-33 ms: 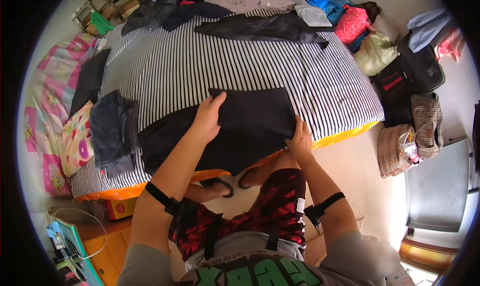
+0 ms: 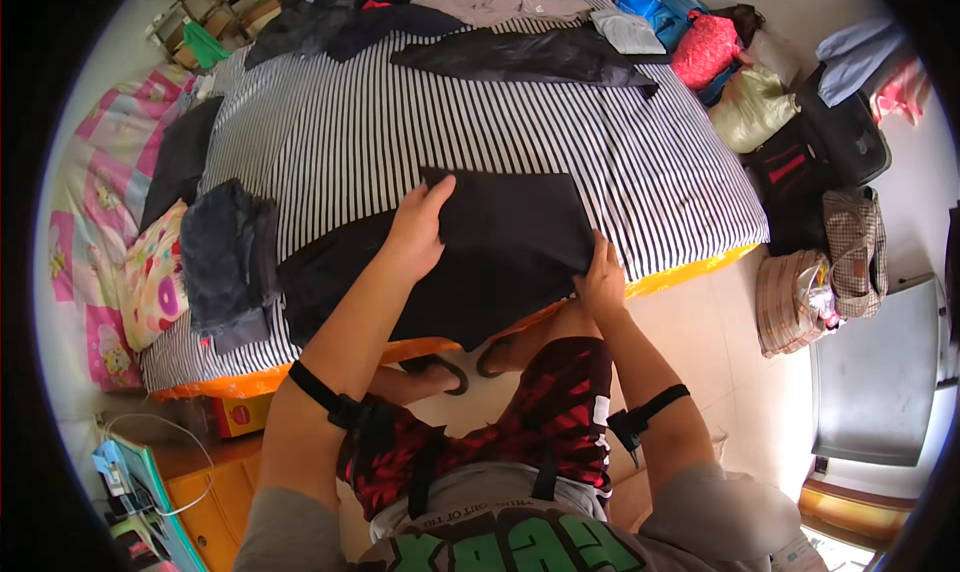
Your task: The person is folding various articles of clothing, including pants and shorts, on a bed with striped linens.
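Black trousers [image 2: 500, 262] lie partly folded over the near edge of the striped bed sheet [image 2: 400, 122]. My left hand [image 2: 420, 227] pinches their upper part, the thumb on top of the cloth and the fingers partly hidden. On the right side edge, my right hand [image 2: 602, 280] grips the fabric between thumb and fingers. One section of the trousers stretches left under my left forearm. Close by on the left sits a stack of folded dark grey clothes [image 2: 225, 257].
At the far side of the bed lie a loose dark garment [image 2: 520, 57] and a heap of clothes [image 2: 340, 17]. Bags [image 2: 750, 107] crowd the right side, with a checked bag [image 2: 855, 252] on the floor. A patterned pillow [image 2: 153, 282] rests at left.
The far edge of the black trousers has shifted slightly away from me, and my left hand has moved a little with it. My right hand stays at the side edge.
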Available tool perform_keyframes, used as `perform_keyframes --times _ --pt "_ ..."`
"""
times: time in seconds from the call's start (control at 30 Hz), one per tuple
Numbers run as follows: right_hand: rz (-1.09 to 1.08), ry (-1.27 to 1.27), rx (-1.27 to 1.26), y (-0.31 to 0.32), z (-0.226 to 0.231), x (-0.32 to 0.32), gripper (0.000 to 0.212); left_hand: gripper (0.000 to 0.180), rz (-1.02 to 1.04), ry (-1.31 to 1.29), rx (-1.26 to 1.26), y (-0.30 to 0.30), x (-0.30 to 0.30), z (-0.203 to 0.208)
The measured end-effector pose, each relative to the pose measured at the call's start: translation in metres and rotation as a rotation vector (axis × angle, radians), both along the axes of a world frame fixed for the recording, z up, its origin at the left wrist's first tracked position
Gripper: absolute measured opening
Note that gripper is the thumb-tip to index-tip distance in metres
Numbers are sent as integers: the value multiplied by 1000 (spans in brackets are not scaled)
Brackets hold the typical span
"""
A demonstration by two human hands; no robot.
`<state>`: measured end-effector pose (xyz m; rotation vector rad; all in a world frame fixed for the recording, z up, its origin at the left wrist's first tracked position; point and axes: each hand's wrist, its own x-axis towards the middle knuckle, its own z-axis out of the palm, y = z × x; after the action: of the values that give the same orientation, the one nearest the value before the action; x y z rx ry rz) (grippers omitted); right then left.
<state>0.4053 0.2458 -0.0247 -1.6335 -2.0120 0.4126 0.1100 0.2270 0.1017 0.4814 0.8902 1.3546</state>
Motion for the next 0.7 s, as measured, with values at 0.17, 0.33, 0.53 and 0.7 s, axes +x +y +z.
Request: perform_keyframes --times 0.17,0.33,0.53,0.7 --pt "154 264 189 11 -4 30 59 27 10 191 105 9 16 31" --pt "-33 412 -126 12 -28 36 45 29 3 236 128 12 23 15" --pt "-67 709 -480 22 -36 47 42 24 46 431 33 6 -2 -32" --pt "101 459 -440 24 -43 62 45 31 -56 671 -353 -41 -29 -76"
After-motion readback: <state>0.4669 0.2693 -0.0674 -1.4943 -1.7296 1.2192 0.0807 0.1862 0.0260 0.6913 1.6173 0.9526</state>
